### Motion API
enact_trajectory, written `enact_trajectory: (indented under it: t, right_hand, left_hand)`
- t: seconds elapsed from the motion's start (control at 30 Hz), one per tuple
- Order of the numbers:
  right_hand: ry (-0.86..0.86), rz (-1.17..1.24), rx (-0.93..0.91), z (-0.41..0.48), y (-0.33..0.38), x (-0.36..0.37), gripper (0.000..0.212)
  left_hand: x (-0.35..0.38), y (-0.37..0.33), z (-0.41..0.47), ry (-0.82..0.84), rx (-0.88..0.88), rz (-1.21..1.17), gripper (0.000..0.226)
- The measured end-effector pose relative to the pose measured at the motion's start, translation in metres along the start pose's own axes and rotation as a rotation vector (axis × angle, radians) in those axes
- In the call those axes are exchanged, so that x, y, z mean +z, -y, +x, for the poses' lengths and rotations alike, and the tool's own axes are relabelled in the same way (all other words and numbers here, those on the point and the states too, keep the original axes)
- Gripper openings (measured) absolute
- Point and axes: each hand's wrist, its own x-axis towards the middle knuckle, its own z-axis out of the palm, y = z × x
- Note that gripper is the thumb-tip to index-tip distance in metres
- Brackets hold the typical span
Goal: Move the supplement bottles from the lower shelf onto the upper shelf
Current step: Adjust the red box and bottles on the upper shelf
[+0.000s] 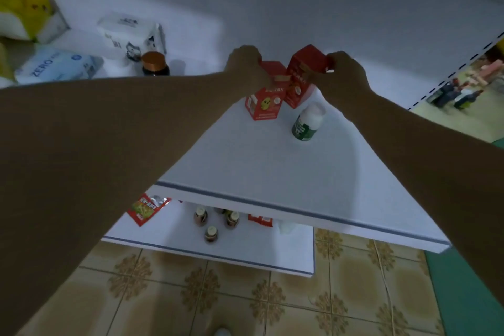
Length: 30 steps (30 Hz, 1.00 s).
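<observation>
Both arms reach over the white upper shelf (272, 161). My left hand (246, 64) grips the top of a red hexagonal supplement box (264, 102) that stands on the shelf. My right hand (346, 71) holds a second red box (302, 73), tilted and touching the first. A green-and-white bottle (306, 123) stands just in front of them. Beneath, the lower shelf (245, 251) carries three small brown bottles (211, 234), more red boxes (260, 219) and a white bottle (286, 226), partly hidden by the upper shelf.
A dark jar with a copper lid (155, 64) stands at the upper shelf's back left, beside white tissue packs (128, 33) and a blue ZERO pack (54, 64). A red snack packet (147, 209) lies on the lower shelf. Patterned floor tiles (218, 294) are below.
</observation>
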Motion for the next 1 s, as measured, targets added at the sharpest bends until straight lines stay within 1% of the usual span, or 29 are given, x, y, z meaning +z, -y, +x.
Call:
enact_trajectory:
  t: [0.07,0.17,0.23,0.33,0.37,0.43,0.5,0.53,0.63,0.8,0.9,1.0]
  right_hand:
    - [0.032,0.063,0.003,-0.01,0.011,-0.016,0.046]
    - [0.062,0.202,0.026,-0.035,0.03,-0.039,0.047]
    - [0.079,0.294,0.042,-0.055,0.045,-0.056,0.049]
    - [0.085,0.414,0.051,-0.094,0.065,-0.084,0.046]
    - [0.098,0.439,0.041,-0.107,0.069,-0.094,0.039]
    - [0.144,0.442,-0.002,-0.135,0.076,-0.113,0.026]
    - [0.148,0.464,-0.008,-0.163,0.08,-0.127,0.029]
    - [0.129,0.496,0.0,-0.177,0.083,-0.133,0.031]
    - [0.095,0.554,0.013,-0.219,0.087,-0.15,0.041]
    - [0.081,0.545,-0.072,-0.276,0.096,-0.194,0.04]
    - [0.03,0.568,-0.134,-0.308,0.101,-0.226,0.043]
    - [-0.007,0.609,-0.174,-0.339,0.101,-0.258,0.052]
  left_hand:
    - [-0.018,-0.01,-0.01,0.035,-0.017,-0.121,0.046]
    - [-0.051,-0.033,-0.04,0.093,-0.045,-0.346,0.058]
    - [-0.073,-0.045,-0.064,0.118,-0.057,-0.45,0.063]
    - [-0.105,-0.064,-0.101,0.177,-0.055,-0.598,0.075]
    - [-0.114,-0.069,-0.112,0.189,-0.049,-0.63,0.073]
    - [-0.129,-0.08,-0.137,0.227,-0.021,-0.654,0.056]
    - [-0.141,-0.09,-0.163,0.266,0.016,-0.645,0.037]
    - [-0.146,-0.095,-0.176,0.275,0.036,-0.65,0.033]
    - [-0.157,-0.108,-0.215,0.299,0.066,-0.68,0.034]
    - [-0.179,-0.143,-0.276,0.36,0.11,-0.688,0.023]
    - [-0.194,-0.17,-0.309,0.345,0.161,-0.708,0.021]
    - [-0.199,-0.199,-0.345,0.334,0.192,-0.716,0.022]
